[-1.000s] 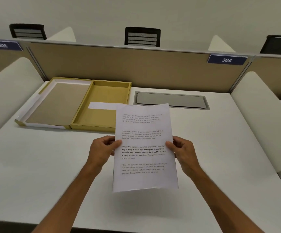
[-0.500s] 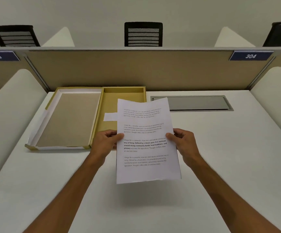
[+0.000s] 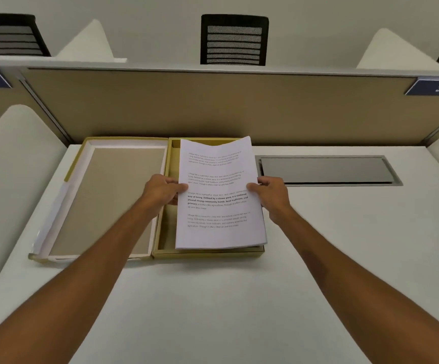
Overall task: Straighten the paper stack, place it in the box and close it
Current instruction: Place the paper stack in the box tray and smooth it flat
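Note:
A white paper stack (image 3: 219, 195) with printed text hangs over the yellow box (image 3: 165, 232), which lies open at the back of the desk. My left hand (image 3: 161, 191) grips the stack's left edge and my right hand (image 3: 269, 195) grips its right edge. The stack's near edge sits just above the box's front wall; its far edge curls up a little. The box's hinged lid (image 3: 105, 195) lies flat to the left, white-rimmed with a tan inner face. Most of the box floor is hidden by the paper.
A grey metal cable hatch (image 3: 326, 170) is set into the white desk (image 3: 213, 306) right of the box. A beige partition (image 3: 213, 106) closes the back, with white side dividers left and right. Black chairs stand beyond it.
Both hands have carried the paper stack forward and left, from above the bare desk to over the open box. My head has moved closer too.

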Tool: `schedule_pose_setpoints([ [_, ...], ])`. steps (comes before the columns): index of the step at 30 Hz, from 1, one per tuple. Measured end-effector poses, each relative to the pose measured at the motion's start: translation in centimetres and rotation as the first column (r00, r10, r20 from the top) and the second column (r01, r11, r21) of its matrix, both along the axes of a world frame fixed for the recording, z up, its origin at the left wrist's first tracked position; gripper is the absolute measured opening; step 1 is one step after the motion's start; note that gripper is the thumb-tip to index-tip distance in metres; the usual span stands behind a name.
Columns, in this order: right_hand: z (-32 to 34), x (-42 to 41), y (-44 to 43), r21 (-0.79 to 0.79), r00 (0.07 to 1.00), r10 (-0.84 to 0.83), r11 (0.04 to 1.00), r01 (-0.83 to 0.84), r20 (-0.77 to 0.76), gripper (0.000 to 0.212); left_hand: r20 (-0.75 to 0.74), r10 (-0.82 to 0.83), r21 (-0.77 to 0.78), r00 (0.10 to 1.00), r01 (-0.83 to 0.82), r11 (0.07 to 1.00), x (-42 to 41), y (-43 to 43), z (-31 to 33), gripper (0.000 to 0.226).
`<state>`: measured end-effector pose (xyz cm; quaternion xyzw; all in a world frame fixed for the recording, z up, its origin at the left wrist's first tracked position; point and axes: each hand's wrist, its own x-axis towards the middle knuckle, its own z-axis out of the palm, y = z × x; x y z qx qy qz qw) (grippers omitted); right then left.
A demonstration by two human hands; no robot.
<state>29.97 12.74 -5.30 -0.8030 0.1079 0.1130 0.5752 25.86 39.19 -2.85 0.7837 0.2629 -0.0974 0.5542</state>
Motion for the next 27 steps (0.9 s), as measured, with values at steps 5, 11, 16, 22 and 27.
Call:
schedule_pose_setpoints([
  [5, -2.6, 3.0, 2.7, -0.072, 0.999, 0.037, 0.997, -0.039, -0.022, 0.011, -0.080, 0.002, 0.123, 0.997, 0.008, 0.992, 3.5, 1.8, -2.7, 0.022],
  [11, -4.9, 5.0, 4.2, -0.135, 0.997, 0.018, 0.991, -0.028, -0.072, 0.021, -0.134, -0.016, 0.201, 0.991, 0.043, 0.979, 5.9, 2.6, -5.1, 0.024],
  [16, -6.0, 5.3, 4.4, -0.219, 0.998, 0.003, 0.976, -0.015, -0.058, 0.018, -0.176, -0.062, 0.328, 0.983, 0.117, 0.938, 6.8, 2.3, -5.4, 0.028],
  [22, -5.7, 5.5, 4.9, -0.306, 0.994, 0.051, 0.949, -0.077, -0.093, 0.023, -0.246, -0.123, 0.493, 0.962, 0.233, 0.838, 7.1, 1.2, -4.9, 0.031],
  [27, -4.6, 5.2, 5.5, -0.359, 0.981, 0.105, 0.920, -0.158, -0.162, 0.025, -0.323, -0.243, 0.447, 0.915, 0.374, 0.813, 7.3, 0.2, -4.7, 0.056],
])
